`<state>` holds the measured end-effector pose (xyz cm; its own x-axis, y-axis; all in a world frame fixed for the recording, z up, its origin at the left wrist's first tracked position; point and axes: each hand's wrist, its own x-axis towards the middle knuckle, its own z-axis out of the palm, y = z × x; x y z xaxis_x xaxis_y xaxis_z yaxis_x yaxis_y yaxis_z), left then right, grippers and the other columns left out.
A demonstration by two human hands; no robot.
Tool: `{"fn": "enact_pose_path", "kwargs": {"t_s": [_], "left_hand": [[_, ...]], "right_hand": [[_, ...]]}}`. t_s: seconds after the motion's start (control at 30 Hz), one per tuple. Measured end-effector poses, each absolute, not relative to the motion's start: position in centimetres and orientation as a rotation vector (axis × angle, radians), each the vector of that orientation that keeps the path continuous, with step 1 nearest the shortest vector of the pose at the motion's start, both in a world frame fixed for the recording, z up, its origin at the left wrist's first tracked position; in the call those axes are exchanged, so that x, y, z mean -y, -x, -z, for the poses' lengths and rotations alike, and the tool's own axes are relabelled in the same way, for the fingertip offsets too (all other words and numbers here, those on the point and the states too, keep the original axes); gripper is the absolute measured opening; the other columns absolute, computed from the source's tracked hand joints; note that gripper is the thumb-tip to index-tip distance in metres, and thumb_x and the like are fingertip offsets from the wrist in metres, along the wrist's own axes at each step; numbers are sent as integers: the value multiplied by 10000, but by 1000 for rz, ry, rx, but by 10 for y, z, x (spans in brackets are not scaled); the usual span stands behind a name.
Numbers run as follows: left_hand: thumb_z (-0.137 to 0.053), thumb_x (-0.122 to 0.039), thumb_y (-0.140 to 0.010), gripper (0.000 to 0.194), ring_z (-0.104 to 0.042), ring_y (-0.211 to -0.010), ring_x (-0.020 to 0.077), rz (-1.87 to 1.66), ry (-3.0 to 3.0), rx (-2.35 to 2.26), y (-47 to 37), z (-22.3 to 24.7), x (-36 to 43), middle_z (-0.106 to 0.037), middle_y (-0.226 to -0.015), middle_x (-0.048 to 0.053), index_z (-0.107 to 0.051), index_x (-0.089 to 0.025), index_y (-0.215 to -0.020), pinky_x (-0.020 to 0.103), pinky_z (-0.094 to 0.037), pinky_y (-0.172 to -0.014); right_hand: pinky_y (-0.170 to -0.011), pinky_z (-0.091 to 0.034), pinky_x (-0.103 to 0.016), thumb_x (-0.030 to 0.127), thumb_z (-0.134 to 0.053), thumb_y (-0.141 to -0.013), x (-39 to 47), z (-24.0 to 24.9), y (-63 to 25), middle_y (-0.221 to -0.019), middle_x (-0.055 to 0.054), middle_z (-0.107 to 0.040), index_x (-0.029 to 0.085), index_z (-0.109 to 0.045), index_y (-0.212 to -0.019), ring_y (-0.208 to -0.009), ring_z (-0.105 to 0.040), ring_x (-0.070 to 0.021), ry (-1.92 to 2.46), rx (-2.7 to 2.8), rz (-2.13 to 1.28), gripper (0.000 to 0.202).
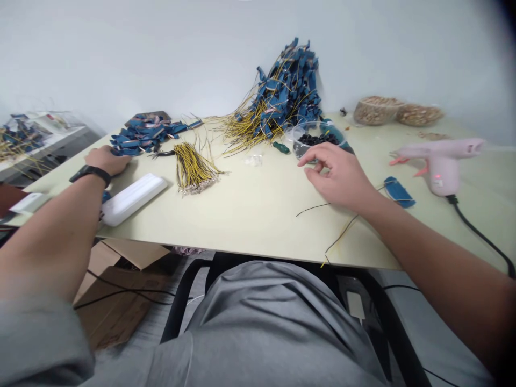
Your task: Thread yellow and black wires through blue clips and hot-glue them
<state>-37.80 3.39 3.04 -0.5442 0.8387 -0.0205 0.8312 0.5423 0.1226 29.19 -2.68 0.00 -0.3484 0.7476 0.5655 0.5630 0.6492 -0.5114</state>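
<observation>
My left hand (108,160), with a black band at the wrist, rests at the near edge of a pile of blue pieces (147,131); its fingertips are partly hidden there. My right hand (332,174) hovers in front of a clear round tub (298,149) of small black parts, fingers curled and apart with nothing visible between them. Under the right wrist lie a blue piece (398,192) and thin black and yellow wires (342,235). A bundle of yellow and black wires (191,166) is between the hands.
A tall heap of blue pieces with yellow wires (292,88) leans on the wall. A pink glue gun (443,164) stands at the right. A white power bank-like box (135,199) lies near the front left. Two bags (377,110) sit at the back right. A green object (281,147) lies mid-table.
</observation>
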Motion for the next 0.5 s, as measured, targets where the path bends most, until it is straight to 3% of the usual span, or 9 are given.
{"fn": "enact_pose_path", "kwargs": {"t_s": [0.1,0.2,0.3,0.5], "left_hand": [[-719,-614,-691,845,-552,-1180,363,-138,-1399,-2830,373,-31,-34,-709,-1378,168,-692,-216,-1436,416,-456,-1139],[-716,-547,-650,511,-408,-998,279,-199,-1427,-2878,370,-30,-35,-497,-962,23,-545,-302,-1065,329,-352,-956],[-721,-491,-702,419,-349,-935,253,-275,-1437,-2904,369,-31,-33,-330,-815,-10,-420,-293,-917,310,-300,-898],[-752,-315,-935,364,-319,-832,227,-385,-1380,-2934,363,-47,-26,-299,-662,-43,-410,-292,-812,314,-280,-849]], "right_hand": [[-937,-694,-524,209,-742,-971,27,-1,-292,-1357,-135,-864,267,-841,-1082,-824,-727,-253,1022,2055,-288,160],[-917,-685,-515,207,-756,-958,28,-2,-291,-1363,-135,-866,268,-851,-1077,-818,-717,-249,1038,2058,-283,164],[-922,-681,-517,197,-757,-959,28,-2,-290,-1363,-127,-868,275,-852,-1078,-824,-725,-252,1049,2064,-277,172],[-960,-681,-545,181,-738,-994,28,-1,-291,-1358,-123,-854,288,-825,-1090,-818,-729,-263,1019,2070,-276,168]]}}
